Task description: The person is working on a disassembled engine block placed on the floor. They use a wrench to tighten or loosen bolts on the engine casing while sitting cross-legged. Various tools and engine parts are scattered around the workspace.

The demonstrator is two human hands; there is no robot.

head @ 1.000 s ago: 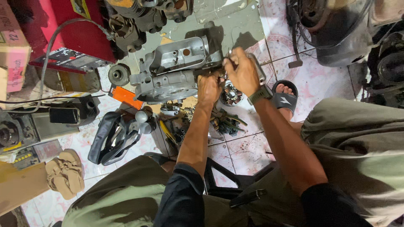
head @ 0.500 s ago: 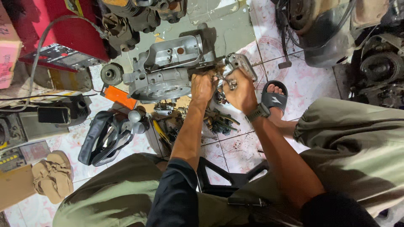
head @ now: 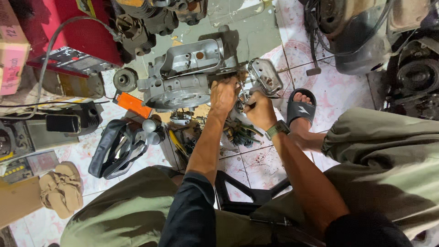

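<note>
Nearest, the right hand [head: 259, 109], watch on its wrist, has slid in beside the left hand [head: 223, 95]; both have closed up on one spot at the near edge of the grey engine case [head: 183, 84] on the tiled floor. Left grip closed over the casing edge; right fingers curled around something small, hidden. Beyond sits a loose metal cover [head: 265, 75].

hidden: part gripped under both hands [head: 242, 103] | cut off: scooter body [head: 361, 36] top edge
</note>
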